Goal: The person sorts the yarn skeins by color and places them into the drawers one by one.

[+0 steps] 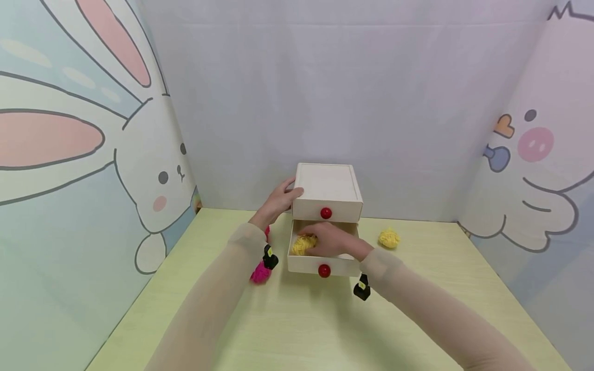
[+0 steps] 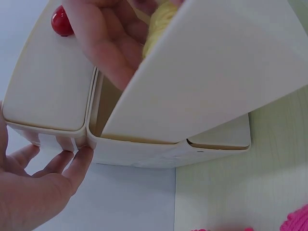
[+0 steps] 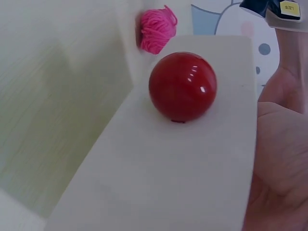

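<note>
A white drawer cabinet (image 1: 328, 181) with red knobs stands at the back of the table. Its top drawer (image 2: 50, 72) is closed, and the drawer below (image 1: 303, 264) is pulled out. Inside that open drawer my right hand (image 1: 328, 239) pinches a yellow yarn ball (image 1: 302, 245) near the left side. The front panel hides most of this hand in the right wrist view. My left hand (image 1: 278, 201) rests against the cabinet's left side, fingertips (image 2: 79, 166) touching the wall. A further closed drawer (image 2: 224, 136) shows beneath in the left wrist view.
A pink yarn ball (image 1: 261, 273) lies left of the drawer, with another pink piece (image 1: 267, 233) partly hidden behind my left wrist. To the cabinet's right sits a second yellow yarn ball (image 1: 389, 238). Curtains with cartoon animals enclose the table (image 1: 297, 330).
</note>
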A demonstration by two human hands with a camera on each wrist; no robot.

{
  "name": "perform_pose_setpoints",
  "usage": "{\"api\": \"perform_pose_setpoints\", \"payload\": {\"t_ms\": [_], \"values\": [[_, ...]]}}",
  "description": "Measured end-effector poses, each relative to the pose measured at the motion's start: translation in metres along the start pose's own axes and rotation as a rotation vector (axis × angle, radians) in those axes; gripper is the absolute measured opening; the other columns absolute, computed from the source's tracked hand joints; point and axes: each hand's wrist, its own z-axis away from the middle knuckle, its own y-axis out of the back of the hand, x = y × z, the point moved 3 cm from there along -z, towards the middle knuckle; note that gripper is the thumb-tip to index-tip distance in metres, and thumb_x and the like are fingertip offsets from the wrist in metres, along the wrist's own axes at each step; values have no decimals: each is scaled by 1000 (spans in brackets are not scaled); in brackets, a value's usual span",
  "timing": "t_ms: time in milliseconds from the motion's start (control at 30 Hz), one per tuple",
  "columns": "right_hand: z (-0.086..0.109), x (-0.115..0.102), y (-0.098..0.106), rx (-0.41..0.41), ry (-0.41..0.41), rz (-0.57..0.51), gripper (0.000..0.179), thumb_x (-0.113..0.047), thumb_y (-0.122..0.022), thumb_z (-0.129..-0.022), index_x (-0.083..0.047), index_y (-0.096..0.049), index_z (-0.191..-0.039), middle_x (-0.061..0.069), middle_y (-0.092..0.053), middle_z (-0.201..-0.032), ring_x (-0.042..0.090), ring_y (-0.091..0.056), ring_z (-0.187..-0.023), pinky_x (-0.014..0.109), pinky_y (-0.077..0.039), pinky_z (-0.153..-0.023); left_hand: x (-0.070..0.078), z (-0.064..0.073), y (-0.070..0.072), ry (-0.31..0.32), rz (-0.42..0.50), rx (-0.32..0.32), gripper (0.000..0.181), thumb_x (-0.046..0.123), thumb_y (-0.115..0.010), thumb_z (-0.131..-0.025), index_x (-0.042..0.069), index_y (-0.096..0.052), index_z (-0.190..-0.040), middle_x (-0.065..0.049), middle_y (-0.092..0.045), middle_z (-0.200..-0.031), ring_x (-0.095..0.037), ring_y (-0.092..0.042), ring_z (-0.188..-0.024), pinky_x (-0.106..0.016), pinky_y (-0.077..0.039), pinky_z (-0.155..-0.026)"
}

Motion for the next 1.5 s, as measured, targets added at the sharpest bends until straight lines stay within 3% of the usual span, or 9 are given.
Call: {"api": "perform_pose_setpoints", "payload": {"t_ms": [167,333,500,800,1033,1267,1500], "values": [[18,-2,19,-36,-18,-41,53,-21,-76,-97,-6,-63,-147,9,-69,-141,26,-67,-117,46,-56,-100,1,1,1,2,0,-3,70,41,-59,-109,26,-28,-170,-17,-40,-166,-38,-49,-146,-56,-43,-119],[46,5,44,-61,-20,-108,54,-19,-74,-100,-4,-60,-150,14,-62,-149,37,-61,-132,57,-52,-108,4,2,2,-22,7,-7,70,38,-58,-110,24,-26,-171,-19,-40,-166,-39,-48,-148,-56,-42,-119],[80,27,68,-50,-127,-155,50,-19,-74,-100,-3,-63,-146,18,-65,-143,39,-63,-126,56,-55,-104,5,4,2,-28,9,-9,71,37,-58,-110,23,-25,-171,-20,-40,-166,-38,-47,-149,-56,-42,-119],[128,79,94,13,-225,-93,48,-24,-75,-100,-2,-64,-142,20,-69,-134,40,-70,-116,52,-60,-95,5,3,0,-16,24,-8,70,37,-59,-110,24,-25,-171,-19,-40,-166,-38,-47,-148,-56,-43,-119],[142,125,87,86,-308,-68,51,-23,-75,-100,2,-62,-142,27,-66,-136,46,-68,-117,58,-59,-95,3,1,-2,-14,20,-3,69,36,-59,-110,24,-28,-170,-18,-42,-165,-37,-50,-146,-55,-44,-118],[143,176,62,166,-397,-62,55,-18,-75,-98,6,-58,-144,35,-61,-138,55,-65,-117,61,-58,-93,0,-1,-1,-20,8,3,68,38,-59,-110,25,-29,-170,-16,-44,-163,-36,-53,-143,-54,-46,-117],[137,201,37,215,-439,-93,59,-16,-77,-94,9,-55,-143,43,-56,-137,61,-61,-119,64,-56,-94,1,-2,-2,-28,20,-6,68,36,-59,-110,25,-29,-170,-17,-45,-163,-36,-52,-144,-55,-45,-117]]}}
